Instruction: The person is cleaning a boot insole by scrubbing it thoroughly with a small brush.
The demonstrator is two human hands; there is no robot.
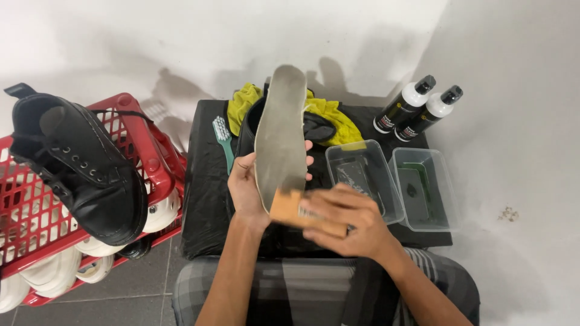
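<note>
- Bare black table top (pixel 202 199) lay open at the left, beside the green brush (pixel 223 137).
- Two clear tubs (pixel 393 181) blocked the right side (two bottles (pixel 417 108) stood behind them).
- Yellow cloth (pixel 332 115) crowded the back edge.
- The red basket (pixel 130 130) with the black boot (pixel 84 175) closed off the far left.

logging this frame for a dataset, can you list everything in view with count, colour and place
insole: 1, grey, held upright at centre
brush block: 1, tan wood, against the insole's lower end
boot: 1, black, on top of the basket at left
basket: 1, red, at left, white soles showing under it
table: 1, black covering, centre
toothbrush-like brush: 1, teal, on table left of insole
cloth: 1, yellow, behind insole
tubs: 2, clear plastic, right on table
bottles: 2, black with white shoulders, far right
left hand: grips the insole
right hand: grips the brush block
</note>
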